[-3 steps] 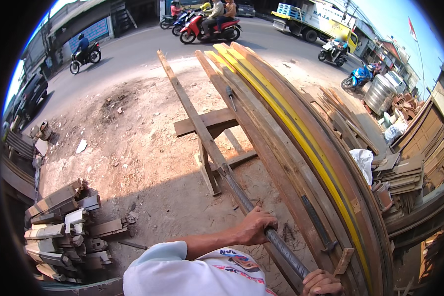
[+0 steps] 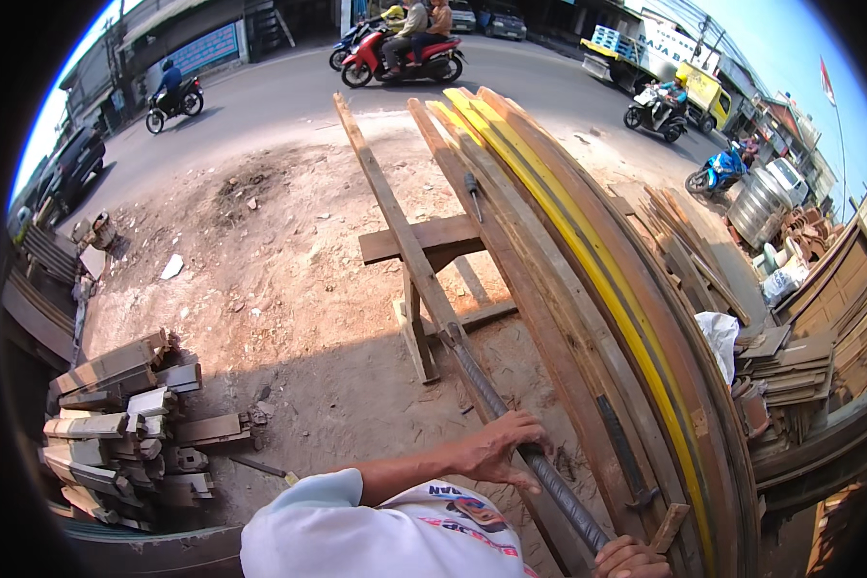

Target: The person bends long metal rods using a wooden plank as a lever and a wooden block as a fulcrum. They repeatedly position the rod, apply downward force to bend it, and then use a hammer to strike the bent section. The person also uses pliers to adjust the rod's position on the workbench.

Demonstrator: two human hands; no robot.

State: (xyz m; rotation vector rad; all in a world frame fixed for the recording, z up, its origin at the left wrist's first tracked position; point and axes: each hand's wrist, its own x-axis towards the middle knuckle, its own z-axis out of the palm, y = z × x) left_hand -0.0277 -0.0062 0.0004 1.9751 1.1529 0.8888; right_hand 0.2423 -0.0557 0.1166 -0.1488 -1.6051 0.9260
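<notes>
A long ribbed steel pry bar (image 2: 570,499) slants from lower right toward a narrow wooden board (image 2: 395,207), its far tip against the board. My left hand (image 2: 501,448) lies loosely around the bar's middle, with its thumb apart from the fingers. At the near end, my right hand (image 2: 630,559) is closed around the bar; the lower edge cuts off part of it. The board lies across a wooden sawhorse (image 2: 424,239). Right of it run several long planks, one with yellow paint (image 2: 597,260). A screwdriver (image 2: 474,197) and a dark hammer (image 2: 621,453) lie on these planks.
Stacked wood offcuts (image 2: 116,424) lie at the left. A white sack (image 2: 718,342) and piled boards (image 2: 790,366) stand at the right. Beyond the dirt ground, a road (image 2: 289,96) carries a red motorcycle (image 2: 405,56), other riders and a truck (image 2: 660,58).
My left hand's grip has loosened, its thumb now spread away from the bar. The view has shifted slightly, so the planks sit farther right. Road traffic has moved.
</notes>
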